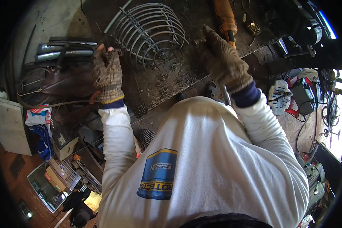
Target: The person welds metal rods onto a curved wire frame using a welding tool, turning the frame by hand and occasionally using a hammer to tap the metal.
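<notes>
On the dark workbench (159,85) lies a round cage of curved metal rods (150,32), its bars joined by straight crosspieces. My left hand (108,72), in a brown knitted glove with bare fingertips showing, is beside the cage's left edge. Its fingers are bent together, and whatever may be in them is hidden. To the right of the cage is my right hand (228,62), in a matching glove, with fingers stretched forward and partly blurred. Nothing shows in it. Just beyond that hand rests an orange power tool (225,17).
Metal pipes (66,49) lie left of the bench, above a looping hose (60,103). A straight rod (117,17) leans by the cage. At right, a grey and red machine (304,95) stands on the floor. Dark debris is scattered over the bench.
</notes>
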{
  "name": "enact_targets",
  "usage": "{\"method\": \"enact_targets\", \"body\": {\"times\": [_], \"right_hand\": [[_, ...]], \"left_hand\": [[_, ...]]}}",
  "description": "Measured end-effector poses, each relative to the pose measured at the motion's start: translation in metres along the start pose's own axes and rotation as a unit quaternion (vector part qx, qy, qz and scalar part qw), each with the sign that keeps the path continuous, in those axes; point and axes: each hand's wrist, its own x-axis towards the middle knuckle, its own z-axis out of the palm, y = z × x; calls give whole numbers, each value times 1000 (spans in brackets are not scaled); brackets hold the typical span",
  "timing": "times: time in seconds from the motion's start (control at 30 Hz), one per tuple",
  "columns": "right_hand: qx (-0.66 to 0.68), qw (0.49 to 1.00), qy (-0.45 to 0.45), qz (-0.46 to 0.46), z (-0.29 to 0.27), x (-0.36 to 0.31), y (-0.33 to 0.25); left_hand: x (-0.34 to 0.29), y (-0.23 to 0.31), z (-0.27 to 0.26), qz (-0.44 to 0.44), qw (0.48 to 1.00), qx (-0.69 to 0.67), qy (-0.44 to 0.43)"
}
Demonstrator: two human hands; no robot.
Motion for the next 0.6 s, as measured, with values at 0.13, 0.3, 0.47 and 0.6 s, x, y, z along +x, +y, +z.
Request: {"method": "enact_targets", "body": {"times": [0.13,0.3,0.47,0.6], "right_hand": [[483,848,-17,219,12,33,14],[482,847,2,225,18,47,-11],[406,889,7,211,22,50,-31],[380,899,28,214,21,54,-34]], "left_hand": [[43,-2,15,47,996,60,-37],[72,17,20,-25,986,122,-108],[94,-10,34,-103,982,108,-118],[94,9,36,-109,979,115,-128]]}}
